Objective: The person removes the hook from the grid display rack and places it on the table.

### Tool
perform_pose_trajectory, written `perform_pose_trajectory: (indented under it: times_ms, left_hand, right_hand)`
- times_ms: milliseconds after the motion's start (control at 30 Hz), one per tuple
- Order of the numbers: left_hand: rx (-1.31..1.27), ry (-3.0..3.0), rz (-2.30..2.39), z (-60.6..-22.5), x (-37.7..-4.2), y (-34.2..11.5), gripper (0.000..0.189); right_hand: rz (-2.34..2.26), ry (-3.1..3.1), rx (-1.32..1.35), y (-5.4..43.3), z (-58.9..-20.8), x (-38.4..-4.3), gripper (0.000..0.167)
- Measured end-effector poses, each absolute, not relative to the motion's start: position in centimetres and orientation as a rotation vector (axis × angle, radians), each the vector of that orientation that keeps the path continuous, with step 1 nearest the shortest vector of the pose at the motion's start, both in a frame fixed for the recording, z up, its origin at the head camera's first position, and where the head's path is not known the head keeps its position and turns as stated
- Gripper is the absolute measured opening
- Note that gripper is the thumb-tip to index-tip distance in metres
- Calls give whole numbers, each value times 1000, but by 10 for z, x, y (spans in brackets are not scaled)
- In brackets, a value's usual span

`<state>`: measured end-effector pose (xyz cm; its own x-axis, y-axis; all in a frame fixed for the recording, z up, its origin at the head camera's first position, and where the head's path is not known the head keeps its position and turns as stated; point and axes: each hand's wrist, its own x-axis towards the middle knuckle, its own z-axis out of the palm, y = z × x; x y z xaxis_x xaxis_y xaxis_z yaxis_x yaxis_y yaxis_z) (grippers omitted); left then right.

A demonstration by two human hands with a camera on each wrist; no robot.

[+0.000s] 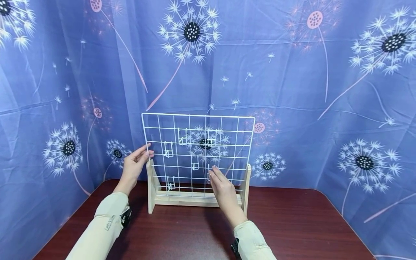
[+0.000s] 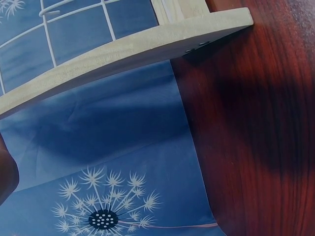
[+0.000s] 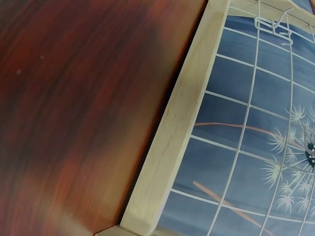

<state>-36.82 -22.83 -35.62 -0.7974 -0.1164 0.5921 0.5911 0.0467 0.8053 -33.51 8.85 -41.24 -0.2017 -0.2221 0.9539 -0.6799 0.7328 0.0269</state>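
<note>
A white wire grid panel [image 1: 198, 116] stands upright in a wooden stand [image 1: 186, 200] on the table. My left hand [image 1: 132, 168] pinches the panel's left side wire between thumb and fingers, just above the stand's left post. Part of that hand [image 2: 7, 172] shows at the edge of the left wrist view. Low on the right half of the grid, my right hand [image 1: 224, 191] pinches a small white wire hook [image 1: 209, 176], mostly covered by the fingers. Similar hooks hang on the grid, among them an upper hook [image 1: 182, 140], a middle hook [image 1: 195, 165] and a lower hook [image 1: 170, 185].
The dark red wooden table [image 1: 286, 224] extends around the stand. Behind it and at both sides hangs a blue curtain [image 1: 276, 83] with a dandelion print. The stand's right post [image 1: 246, 187] rises beside my right hand.
</note>
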Motion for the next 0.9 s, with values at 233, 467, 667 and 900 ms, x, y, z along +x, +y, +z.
perform_pose_trajectory:
  times_ms: [233,467,667,900]
  left_hand:
    - [-470,-1830,-1791,-356,-368,-229,40]
    - [-471,-1847,-1772,-357,-369,-229,40]
    - [-477,-1841,-1783,-357,-368,-229,41]
    - [-474,-1828,-1787,-358,-369,-229,40]
  right_hand:
    - [495,-1750,713,91,-412,-333,29]
    - [487,-1735,723,94,-409,-329,28]
    - [468,-1702,753,99,-407,-324,24]
    - [434,-1701,792,112,-402,-316,23]
